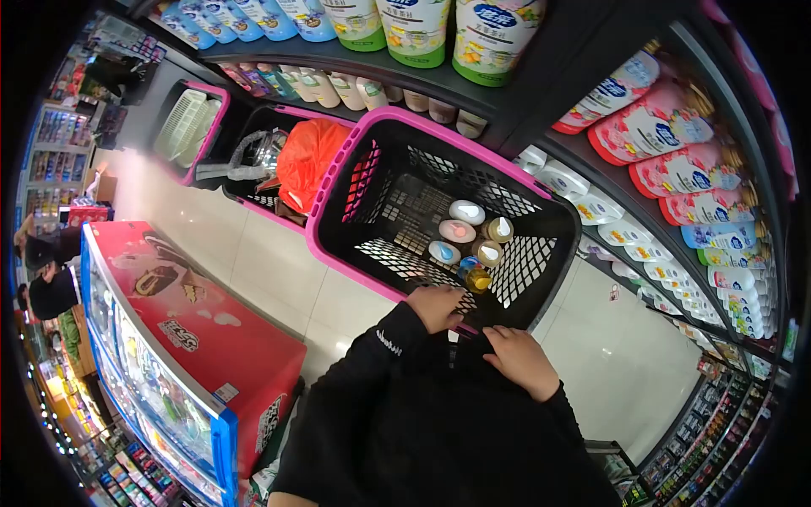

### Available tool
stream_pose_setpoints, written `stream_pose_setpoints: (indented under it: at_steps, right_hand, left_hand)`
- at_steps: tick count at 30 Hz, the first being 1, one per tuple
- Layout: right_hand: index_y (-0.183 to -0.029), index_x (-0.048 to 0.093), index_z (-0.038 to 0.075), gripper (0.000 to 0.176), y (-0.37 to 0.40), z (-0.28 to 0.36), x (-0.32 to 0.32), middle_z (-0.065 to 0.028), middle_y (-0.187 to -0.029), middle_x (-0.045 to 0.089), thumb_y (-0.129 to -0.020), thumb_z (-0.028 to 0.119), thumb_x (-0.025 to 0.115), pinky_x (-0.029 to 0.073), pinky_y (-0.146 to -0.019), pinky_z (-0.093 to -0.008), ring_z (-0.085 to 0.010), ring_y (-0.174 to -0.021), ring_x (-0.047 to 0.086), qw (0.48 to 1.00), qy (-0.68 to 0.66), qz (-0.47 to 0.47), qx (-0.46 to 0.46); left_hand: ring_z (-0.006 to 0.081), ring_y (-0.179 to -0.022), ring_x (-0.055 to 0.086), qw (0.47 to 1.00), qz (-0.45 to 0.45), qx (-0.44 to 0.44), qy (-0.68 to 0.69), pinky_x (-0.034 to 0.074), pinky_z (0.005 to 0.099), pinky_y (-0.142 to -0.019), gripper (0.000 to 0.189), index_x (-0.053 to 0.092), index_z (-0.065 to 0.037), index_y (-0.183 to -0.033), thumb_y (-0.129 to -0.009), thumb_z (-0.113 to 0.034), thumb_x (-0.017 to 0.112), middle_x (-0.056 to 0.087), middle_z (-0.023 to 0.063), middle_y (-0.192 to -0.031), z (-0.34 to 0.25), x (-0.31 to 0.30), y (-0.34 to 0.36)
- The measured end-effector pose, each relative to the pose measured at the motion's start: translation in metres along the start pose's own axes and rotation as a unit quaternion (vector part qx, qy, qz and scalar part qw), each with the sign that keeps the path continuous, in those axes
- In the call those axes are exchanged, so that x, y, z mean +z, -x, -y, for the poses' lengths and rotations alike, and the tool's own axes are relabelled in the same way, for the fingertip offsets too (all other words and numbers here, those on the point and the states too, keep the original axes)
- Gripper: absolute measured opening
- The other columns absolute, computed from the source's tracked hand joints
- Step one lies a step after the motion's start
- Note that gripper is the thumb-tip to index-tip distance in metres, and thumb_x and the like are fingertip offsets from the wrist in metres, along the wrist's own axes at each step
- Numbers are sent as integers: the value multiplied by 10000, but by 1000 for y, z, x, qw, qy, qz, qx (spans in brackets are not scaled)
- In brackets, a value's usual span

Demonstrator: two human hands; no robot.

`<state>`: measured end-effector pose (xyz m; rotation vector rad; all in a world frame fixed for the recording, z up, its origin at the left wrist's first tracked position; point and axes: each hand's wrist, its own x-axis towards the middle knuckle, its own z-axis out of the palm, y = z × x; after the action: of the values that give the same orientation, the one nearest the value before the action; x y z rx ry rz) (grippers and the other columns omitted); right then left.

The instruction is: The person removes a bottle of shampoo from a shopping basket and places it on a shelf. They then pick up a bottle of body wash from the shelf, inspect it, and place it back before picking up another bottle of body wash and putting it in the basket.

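In front of me stands a large black shopping basket [414,291] with a pink rim and latticed walls. My left hand [436,308] is closed over its near rim. A little to the right, my right hand [521,362] has its fingers bent over the same near edge; their tips are hidden. On the basket floor several pump bottles stand together, among them a white-topped bottle [466,211], a pink-topped bottle [457,231] and a blue-topped bottle [443,252]. Beside them is a bottle with a yellow cap [477,280], close to my left hand.
Behind the basket, another pink-rimmed basket [291,111] holds a red plastic bag [312,165]. Shelves of bottles [498,34] run along the far side, with more pink bottles [650,127] at right. A red chest freezer [203,329] stands at left. A person [51,279] is beyond it.
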<state>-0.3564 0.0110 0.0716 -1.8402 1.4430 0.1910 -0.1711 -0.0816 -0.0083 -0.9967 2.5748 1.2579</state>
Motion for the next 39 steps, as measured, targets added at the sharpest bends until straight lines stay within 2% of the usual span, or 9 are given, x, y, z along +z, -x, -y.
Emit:
stream_pose_setpoints:
  at_steps: [6, 9, 11, 15, 24, 28, 35, 36, 39]
  right_hand:
    - [-1064, 488, 12, 403, -30, 15, 2, -132, -965, 553, -721, 177, 620, 439, -753, -368, -289, -873, 549, 994, -27, -97, -29]
    - [-1089, 480, 4, 418, -42, 17, 0, -155, -1048, 545, -726, 158, 618, 424, -810, -364, -303, -951, 528, 997, -59, -45, 28]
    - [-1045, 491, 19, 399, -52, 13, 8, -134, -920, 569, -707, 177, 632, 451, -723, -378, -301, -824, 566, 995, -52, -88, 22]
    - [-1030, 499, 26, 390, -81, -6, 22, -136, -879, 579, -702, 188, 634, 460, -688, -385, -307, -783, 575, 995, -64, -73, 27]
    - [-930, 503, 22, 274, -156, -79, 44, -176, -850, 576, -733, 184, 600, 461, -680, -417, -329, -796, 571, 993, -77, 2, 93]
    - [-1012, 501, 21, 305, -183, -117, 46, -188, -891, 580, -746, 156, 570, 458, -710, -414, -340, -834, 567, 987, -95, 27, 126]
    - [-1164, 378, -22, 522, -254, -196, 93, -252, -1061, 505, -710, 95, 609, 402, -840, -405, -394, -992, 484, 978, -110, -139, 110]
    - [-1180, 364, -34, 556, -263, -193, 81, -261, -1091, 486, -701, 91, 616, 394, -855, -410, -400, -1006, 474, 977, -119, -86, 156]
    - [-1211, 344, -28, 620, -285, -220, 90, -266, -1145, 457, -688, 112, 645, 379, -892, -390, -388, -1057, 453, 978, -120, -137, 99]
  left_hand:
    - [300, -804, 586, 991, 89, -29, -95, 480, 384, -686, 460, 491, -66, -1083, -715, -312, 618, 561, 148, -904, 43, -10, -19]
    - [319, -807, 581, 987, 146, -41, -52, 474, 391, -699, 444, 505, -55, -1054, -718, -324, 612, 563, 165, -899, 64, -9, -28]
    - [326, -809, 578, 986, 163, -21, -37, 470, 395, -707, 429, 518, -47, -1030, -720, -330, 608, 569, 171, -890, 83, 3, -41]
    - [336, -816, 571, 983, 178, -2, 35, 457, 411, -732, 395, 546, -15, -942, -723, -339, 597, 582, 196, -855, 119, 25, -77]
    - [329, -844, 576, 993, 74, -64, 72, 462, 405, -738, 358, 531, -9, -957, -722, -276, 568, 589, 195, -887, 158, 27, -132]
    - [327, -898, 560, 984, 67, -111, 125, 444, 388, -784, 384, 526, -1, -996, -733, -280, 550, 578, 203, -954, 190, 50, -152]
    - [347, -881, 562, 951, -22, -186, 246, 449, 377, -749, 369, 557, -24, -1003, -734, -277, 546, 587, 207, -935, 246, 102, -191]
    - [343, -865, 568, 935, -58, -208, 283, 453, 372, -739, 359, 567, -19, -983, -733, -277, 549, 595, 200, -922, 248, 104, -197]
    - [318, -827, 588, 872, -97, -269, 397, 459, 359, -722, 363, 585, -3, -953, -724, -285, 568, 614, 174, -907, 256, 123, -220]
